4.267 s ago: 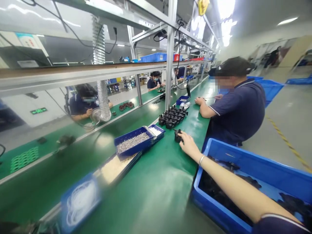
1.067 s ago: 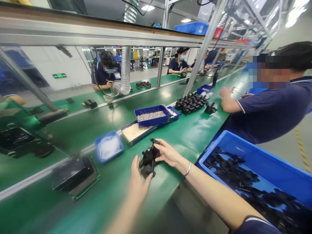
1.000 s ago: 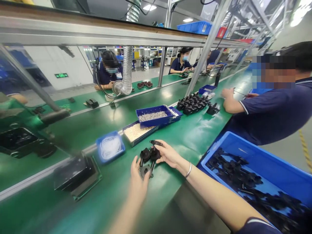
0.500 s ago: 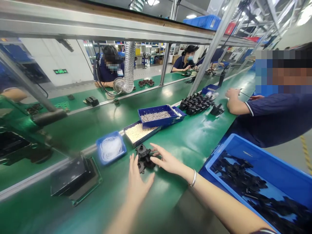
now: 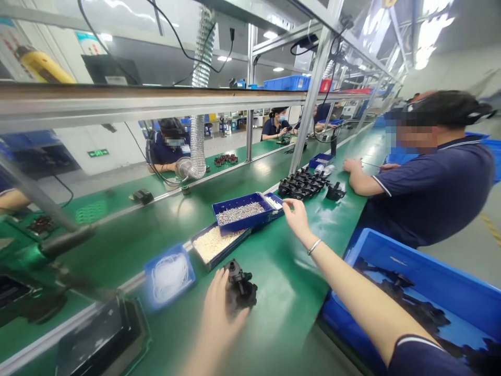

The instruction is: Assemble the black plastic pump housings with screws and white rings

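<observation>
My left hand (image 5: 221, 303) is wrapped around the near-left side of a black plastic housing (image 5: 241, 286) with round stubs, which rests on the green bench. Its fingers lie along the far side and its thumb along the near side. Out ahead, my right hand (image 5: 296, 218) has its fingertips pinched together at the end of a small blue tray (image 5: 276, 201) of tiny white parts. Whatever sits between those fingertips is too small to make out. Beside that tray is a blue tray (image 5: 219, 218) of small metal pieces, partly over a tray (image 5: 211, 263) of cream-coloured pieces.
A blue dish (image 5: 151, 302) of clear rings lies left of the housing. Several black assemblies (image 5: 301, 183) stand farther along the bench. At right, a large blue bin (image 5: 352, 308) holds black parts, and a co-worker (image 5: 434, 183) sits beyond it. A metal post (image 5: 313, 94) rises behind.
My right hand has left the black housing and reached forward to the tray of white parts. My left hand has closed in on the housing. The camera view has tilted upward.
</observation>
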Available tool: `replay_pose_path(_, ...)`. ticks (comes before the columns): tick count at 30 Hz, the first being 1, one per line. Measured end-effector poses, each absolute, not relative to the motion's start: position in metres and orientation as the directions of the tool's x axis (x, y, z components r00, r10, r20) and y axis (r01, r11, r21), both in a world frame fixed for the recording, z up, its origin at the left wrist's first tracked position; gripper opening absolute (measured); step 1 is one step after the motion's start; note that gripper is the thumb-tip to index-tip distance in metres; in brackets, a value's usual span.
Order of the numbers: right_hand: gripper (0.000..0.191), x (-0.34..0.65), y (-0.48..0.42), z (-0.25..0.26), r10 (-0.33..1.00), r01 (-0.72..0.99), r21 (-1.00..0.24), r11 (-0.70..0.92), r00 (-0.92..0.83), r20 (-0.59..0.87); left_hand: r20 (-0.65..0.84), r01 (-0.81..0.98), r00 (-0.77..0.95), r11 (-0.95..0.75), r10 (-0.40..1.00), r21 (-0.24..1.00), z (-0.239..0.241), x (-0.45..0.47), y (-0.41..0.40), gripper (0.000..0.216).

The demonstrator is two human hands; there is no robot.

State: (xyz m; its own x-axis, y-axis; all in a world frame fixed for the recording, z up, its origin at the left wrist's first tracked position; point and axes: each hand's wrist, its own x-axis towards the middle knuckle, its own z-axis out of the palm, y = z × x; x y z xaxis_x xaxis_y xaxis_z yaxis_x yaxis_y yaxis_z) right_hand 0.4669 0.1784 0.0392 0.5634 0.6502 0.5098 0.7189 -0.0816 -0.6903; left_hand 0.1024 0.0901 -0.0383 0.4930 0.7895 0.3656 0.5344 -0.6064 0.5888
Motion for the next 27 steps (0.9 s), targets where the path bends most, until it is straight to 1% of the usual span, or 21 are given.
replay_pose_path(3, 0.024, 0.492, 0.209, 0.045, 0.775, 0.769, -0.624, -0.137, 0.476, 0.416, 0.497, 0.558, 0.392, -0.63, 0.774, 0.54, -0.022, 0.1, 0.105, 0.055)
replay_pose_path(5, 0.026, 0.502, 0.23, 0.048, 0.863, 0.805, -0.571, -0.16, 0.395, 0.315, 0.521, 0.627, 0.342, -0.603, 0.782, 0.493, -0.003, 0.103, 0.129, 0.044)
replay_pose_path(6, 0.026, 0.505, 0.24, 0.049, 0.896, 0.821, -0.545, -0.169, 0.359, 0.262, 0.5, 0.675, 0.34, -0.577, 0.797, 0.46, 0.008, 0.105, 0.144, 0.04)
replay_pose_path(8, 0.028, 0.507, 0.256, 0.05, 0.936, 0.848, -0.496, -0.187, 0.307, 0.173, 0.378, 0.794, 0.364, -0.495, 0.851, 0.352, 0.028, 0.113, 0.175, 0.036)
replay_pose_path(10, 0.03, 0.506, 0.267, 0.049, 0.954, 0.87, -0.451, -0.2, 0.277, 0.111, 0.28, 0.848, 0.376, -0.45, 0.884, 0.281, 0.041, 0.123, 0.203, 0.03)
replay_pose_path(13, 0.031, 0.506, 0.272, 0.043, 0.966, 0.896, -0.395, -0.204, 0.249, 0.067, 0.146, 0.878, 0.391, -0.416, 0.909, 0.236, 0.045, 0.135, 0.23, 0.006)
replay_pose_path(14, 0.031, 0.506, 0.271, 0.041, 0.968, 0.902, -0.384, -0.2, 0.242, 0.065, 0.106, 0.886, 0.391, -0.405, 0.914, 0.226, 0.043, 0.137, 0.235, 0.006)
replay_pose_path(16, 0.03, 0.509, 0.267, 0.034, 0.969, 0.908, -0.375, -0.187, 0.233, 0.08, 0.053, 0.899, 0.379, -0.381, 0.924, 0.216, 0.038, 0.141, 0.24, 0.016)
replay_pose_path(19, 0.028, 0.513, 0.262, 0.026, 0.963, 0.899, -0.41, -0.152, 0.229, 0.144, 0.019, 0.914, 0.346, -0.342, 0.938, 0.22, 0.031, 0.141, 0.239, 0.023)
replay_pose_path(22, 0.023, 0.514, 0.264, 0.025, 0.927, 0.859, -0.498, -0.118, 0.275, 0.256, 0.005, 0.917, 0.313, -0.303, 0.95, 0.259, 0.031, 0.14, 0.235, 0.024)
replay_pose_path(24, 0.022, 0.514, 0.266, 0.03, 0.869, 0.808, -0.58, -0.1, 0.354, 0.345, 0.002, 0.911, 0.289, -0.276, 0.957, 0.307, 0.034, 0.141, 0.233, 0.024)
replay_pose_path(27, 0.032, 0.512, 0.262, 0.045, 0.738, 0.697, -0.717, -0.03, 0.499, 0.454, 0.024, 0.876, 0.259, -0.245, 0.966, 0.416, 0.042, 0.144, 0.231, 0.026)
